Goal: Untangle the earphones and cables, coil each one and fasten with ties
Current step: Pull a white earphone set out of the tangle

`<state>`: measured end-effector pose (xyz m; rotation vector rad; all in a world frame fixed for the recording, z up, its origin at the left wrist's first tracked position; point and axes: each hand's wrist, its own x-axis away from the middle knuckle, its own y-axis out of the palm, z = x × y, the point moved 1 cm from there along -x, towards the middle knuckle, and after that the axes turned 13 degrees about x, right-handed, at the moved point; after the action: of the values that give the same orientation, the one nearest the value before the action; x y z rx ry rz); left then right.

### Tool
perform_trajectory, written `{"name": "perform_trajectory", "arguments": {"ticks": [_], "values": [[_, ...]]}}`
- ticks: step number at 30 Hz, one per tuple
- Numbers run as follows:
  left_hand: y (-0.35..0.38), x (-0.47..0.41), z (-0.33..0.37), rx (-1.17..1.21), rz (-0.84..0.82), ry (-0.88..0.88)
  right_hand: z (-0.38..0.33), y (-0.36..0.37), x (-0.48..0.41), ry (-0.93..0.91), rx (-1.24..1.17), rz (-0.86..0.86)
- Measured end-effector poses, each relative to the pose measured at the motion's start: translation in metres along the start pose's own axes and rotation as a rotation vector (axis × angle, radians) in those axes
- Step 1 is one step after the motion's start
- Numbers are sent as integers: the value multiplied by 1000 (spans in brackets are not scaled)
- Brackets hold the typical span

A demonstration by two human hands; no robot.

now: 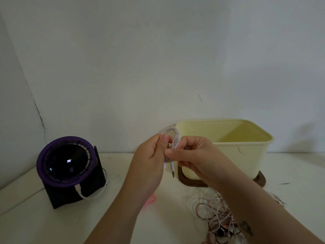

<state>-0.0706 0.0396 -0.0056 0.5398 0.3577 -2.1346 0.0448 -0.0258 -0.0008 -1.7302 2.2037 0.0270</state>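
A white earphone cable (173,138) is gathered into a small upright coil, its loops arching at the top and its metal jack plug (172,170) dangling straight down below. Lower right on the table (52,226), a loose tangle of pinkish-white and dark cables (216,213) lies sprawled. A pink tie (150,199) rests just left of it.

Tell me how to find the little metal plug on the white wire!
Start at the big cream box on the table. Just left of it, both hands hold up a looped white cable. The plug dangles below the fingers, the only straight metal tip, unlike the tangled wires lying underneath.
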Motion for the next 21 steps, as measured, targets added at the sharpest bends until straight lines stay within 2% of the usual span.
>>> {"name": "perform_trajectory", "arguments": {"ticks": [6,10,21], "values": [[4,0,2,211,-15,-183,-4,-6,0,-50,2,24],[4,-1,4,266,-22,-239,-2,-6,0,-43,55,60],[6,5,3,65,-184,-130,2,-3,-1,-68,127,-3]]}}
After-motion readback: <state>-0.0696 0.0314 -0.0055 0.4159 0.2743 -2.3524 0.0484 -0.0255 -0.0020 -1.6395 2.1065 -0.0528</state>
